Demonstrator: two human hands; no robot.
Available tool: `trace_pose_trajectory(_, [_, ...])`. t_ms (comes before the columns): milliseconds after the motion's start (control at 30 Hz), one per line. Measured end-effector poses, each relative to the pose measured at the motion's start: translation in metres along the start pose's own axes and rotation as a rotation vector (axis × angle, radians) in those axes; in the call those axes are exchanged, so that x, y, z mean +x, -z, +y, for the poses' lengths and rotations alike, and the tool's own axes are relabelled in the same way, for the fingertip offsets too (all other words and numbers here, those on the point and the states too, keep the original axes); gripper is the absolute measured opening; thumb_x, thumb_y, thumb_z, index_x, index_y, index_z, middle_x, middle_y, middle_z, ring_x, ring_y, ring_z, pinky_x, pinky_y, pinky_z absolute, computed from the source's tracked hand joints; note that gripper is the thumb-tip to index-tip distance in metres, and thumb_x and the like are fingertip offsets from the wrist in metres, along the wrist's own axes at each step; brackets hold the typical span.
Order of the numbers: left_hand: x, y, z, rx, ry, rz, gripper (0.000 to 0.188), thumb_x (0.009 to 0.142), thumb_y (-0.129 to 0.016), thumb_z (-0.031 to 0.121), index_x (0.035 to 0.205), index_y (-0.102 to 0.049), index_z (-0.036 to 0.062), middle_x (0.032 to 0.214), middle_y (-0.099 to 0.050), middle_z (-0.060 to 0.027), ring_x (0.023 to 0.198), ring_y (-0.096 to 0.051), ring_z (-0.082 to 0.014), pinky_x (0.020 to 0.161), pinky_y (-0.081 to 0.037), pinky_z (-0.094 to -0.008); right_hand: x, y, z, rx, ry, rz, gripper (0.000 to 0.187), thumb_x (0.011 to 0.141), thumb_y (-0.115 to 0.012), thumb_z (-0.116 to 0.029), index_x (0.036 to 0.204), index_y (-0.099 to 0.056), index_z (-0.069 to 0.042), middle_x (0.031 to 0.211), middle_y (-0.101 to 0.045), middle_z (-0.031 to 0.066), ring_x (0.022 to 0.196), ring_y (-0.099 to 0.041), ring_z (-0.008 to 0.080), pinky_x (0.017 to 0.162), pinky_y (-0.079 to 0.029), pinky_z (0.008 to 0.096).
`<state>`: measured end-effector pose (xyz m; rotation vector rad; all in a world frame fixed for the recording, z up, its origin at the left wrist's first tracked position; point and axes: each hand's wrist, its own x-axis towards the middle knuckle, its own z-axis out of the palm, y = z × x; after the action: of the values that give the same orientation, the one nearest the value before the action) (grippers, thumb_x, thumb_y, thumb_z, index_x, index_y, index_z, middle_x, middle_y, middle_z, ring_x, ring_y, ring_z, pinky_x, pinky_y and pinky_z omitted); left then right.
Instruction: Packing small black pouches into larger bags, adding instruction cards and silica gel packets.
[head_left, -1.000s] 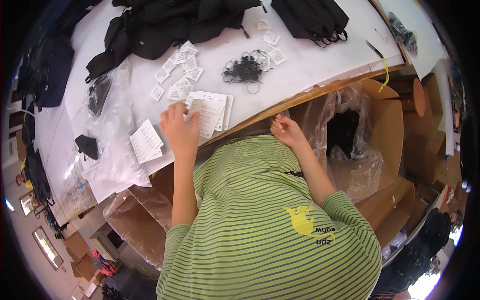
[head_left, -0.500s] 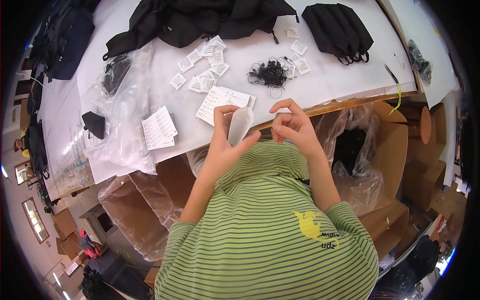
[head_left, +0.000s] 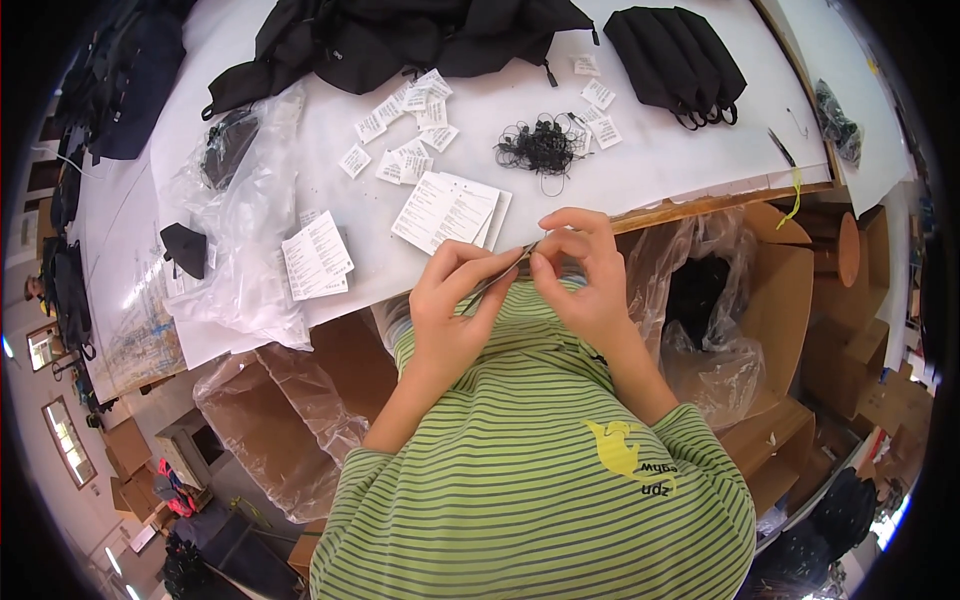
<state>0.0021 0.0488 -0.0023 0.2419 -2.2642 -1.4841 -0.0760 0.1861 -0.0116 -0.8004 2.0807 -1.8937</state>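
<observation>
Near the table's front edge, my left hand (head_left: 448, 305) grips a thin card tag (head_left: 507, 270), which shows almost edge-on and dark. My right hand (head_left: 587, 278) meets its far end, thumb and forefinger pinched together; whether a string is between them is too small to tell. Just beyond the hands lies a stack of white printed cards (head_left: 440, 212), with more printed cards (head_left: 317, 258) to the left. Farther back are a tangle of thin black string loops (head_left: 540, 147) and several small white labels (head_left: 432, 113).
Black fabric bags (head_left: 430, 45) cover the back of the table, with folded black bags (head_left: 675, 65) at right. Clear plastic (head_left: 245, 235) lies at left. Cardboard boxes lined with plastic (head_left: 270, 425) stand below the edge; a pen-like tool (head_left: 782, 147) lies at right.
My left hand has turned the tag from its pale face to nearly edge-on. My right hand has come left to the tag's end, fingers now pinched.
</observation>
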Motion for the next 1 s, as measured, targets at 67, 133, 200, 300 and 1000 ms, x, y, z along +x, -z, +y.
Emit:
trace_pose_trajectory(67, [0.000, 0.001, 0.000, 0.010, -0.017, -0.012, 0.028, 0.074, -0.068, -0.006, 0.100, -0.070, 0.0054, 0.078, -0.055, -0.0036, 0.069, -0.056, -0.0121, 0.060, -0.046, -0.0233, -0.001, -0.001, 0.000, -0.060, 0.028, 0.006, 0.036, 0.080, -0.059, 0.002, 0.112, -0.045, -0.004, 0.066, -0.056, 0.0016, 0.059, -0.050, 0.0078, 0.056, -0.042, 0.0215])
trace_pose_trajectory(133, [0.000, 0.002, 0.003, -0.019, 0.001, -0.031, 0.030, 0.074, -0.069, -0.006, 0.101, -0.070, 0.0058, 0.077, -0.057, -0.0038, 0.069, -0.056, -0.0121, 0.060, -0.046, -0.0232, -0.002, -0.003, 0.001, -0.038, 0.061, 0.043, 0.035, 0.081, -0.060, 0.002, 0.112, -0.046, -0.005, 0.068, -0.057, 0.0017, 0.060, -0.051, 0.0080, 0.057, -0.043, 0.0225])
trace_pose_trajectory(200, [-0.001, 0.004, 0.001, -0.067, 0.037, -0.033, 0.029, 0.072, -0.069, -0.007, 0.099, -0.071, 0.0041, 0.080, -0.058, -0.0041, 0.072, -0.056, -0.0115, 0.062, -0.045, -0.0223, 0.001, -0.002, -0.005, -0.015, 0.015, 0.033, 0.031, 0.081, -0.061, 0.002, 0.110, -0.050, -0.004, 0.069, -0.059, 0.0021, 0.060, -0.052, 0.0083, 0.057, -0.043, 0.0229])
trace_pose_trajectory(300, [-0.002, 0.010, -0.006, -0.162, 0.051, -0.072, 0.027, 0.074, -0.068, -0.005, 0.100, -0.071, 0.0035, 0.082, -0.060, -0.0036, 0.074, -0.057, -0.0110, 0.064, -0.045, -0.0225, 0.000, 0.001, -0.003, 0.052, -0.067, -0.008, 0.022, 0.081, -0.064, 0.000, 0.102, -0.057, -0.003, 0.073, -0.063, 0.0033, 0.060, -0.054, 0.0091, 0.057, -0.045, 0.0238])
trace_pose_trajectory(1000, [0.014, 0.016, -0.011, -0.426, 0.360, -0.251, 0.008, 0.091, -0.057, 0.008, 0.089, -0.053, 0.0015, 0.078, -0.053, 0.0002, 0.064, -0.050, -0.0062, 0.057, -0.041, -0.0196, 0.001, 0.003, 0.001, 0.575, -0.422, -0.228, 0.012, 0.091, -0.059, -0.012, 0.095, -0.055, -0.001, 0.069, -0.058, 0.0000, 0.055, -0.054, 0.0057, 0.050, -0.040, 0.0184])
